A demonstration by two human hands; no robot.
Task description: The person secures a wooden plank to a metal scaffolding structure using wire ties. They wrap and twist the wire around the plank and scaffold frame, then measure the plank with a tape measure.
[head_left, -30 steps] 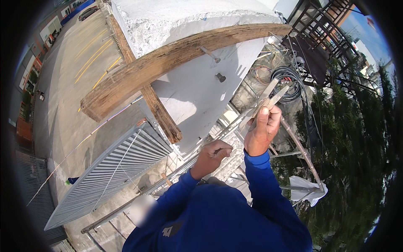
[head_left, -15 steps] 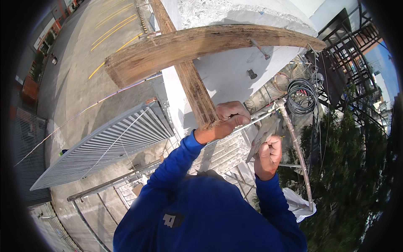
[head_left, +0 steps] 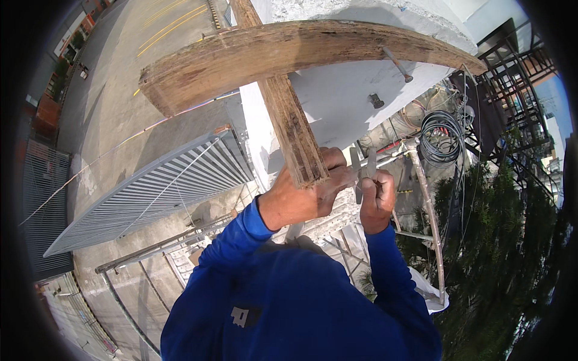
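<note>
High above the street, the left hand [head_left: 301, 198] has its fingers wrapped around the wooden post's [head_left: 292, 129] lower end; just beside it, the right hand [head_left: 377, 198] fingers clench the pliers [head_left: 363, 165].

Hard daylight from above casts crisp shadows, focus stays sharp, and fisheye bending darkens every rim.

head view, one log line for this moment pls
left hand grips lower end of upright wooden board | right hand shut on grey pliers beside it | cross plank above | wire coil to right
</note>
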